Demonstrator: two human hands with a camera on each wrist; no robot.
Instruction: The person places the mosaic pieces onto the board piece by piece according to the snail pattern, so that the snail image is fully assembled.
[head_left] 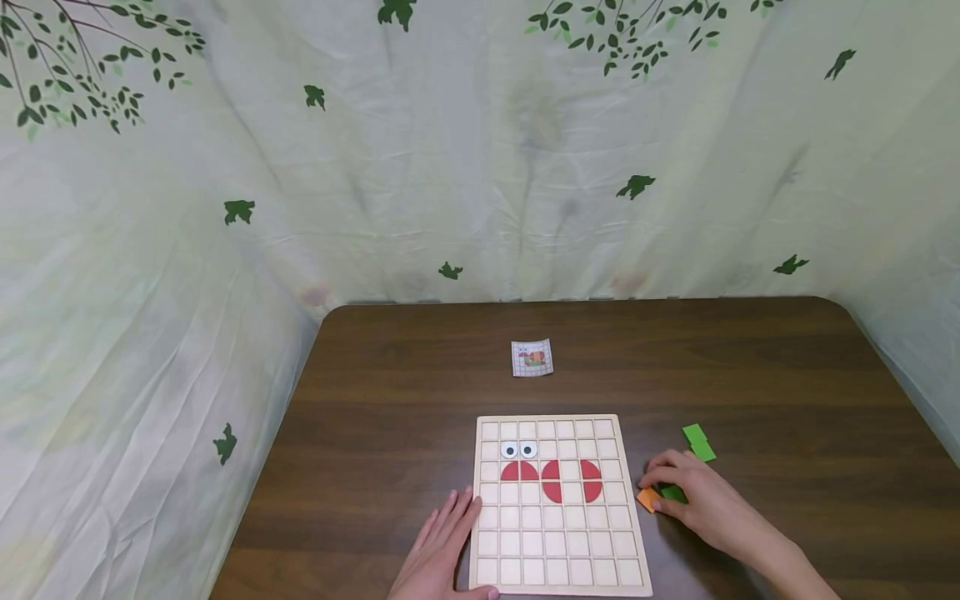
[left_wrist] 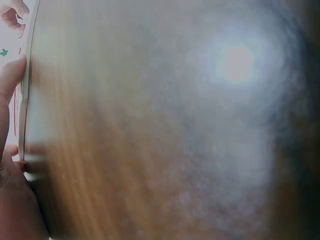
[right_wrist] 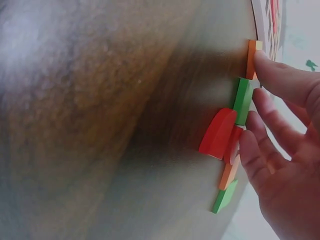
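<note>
A pale gridded board (head_left: 531,517) lies on the table, holding two eye tiles (head_left: 518,450) and several red quarter-circle tiles (head_left: 552,492). My left hand (head_left: 442,546) rests along the board's left side, fingers extended and thumb at the bottom edge. In the left wrist view its thumb and fingers show at the board's rim (left_wrist: 25,95). Right of the board, my right hand (head_left: 701,500) has its thumb and a curved finger at an orange tile (head_left: 647,500), lightly pinching it. A dark green tile (head_left: 673,493) sits under its fingers. In the right wrist view, red curved tiles (right_wrist: 218,134) lie below them.
A small picture card (head_left: 532,358) lies beyond the board on the brown wooden table (head_left: 405,375). Two bright green tiles (head_left: 699,442) are just past my right hand. A leaf-printed white curtain (head_left: 480,167) hangs around the table's back and sides.
</note>
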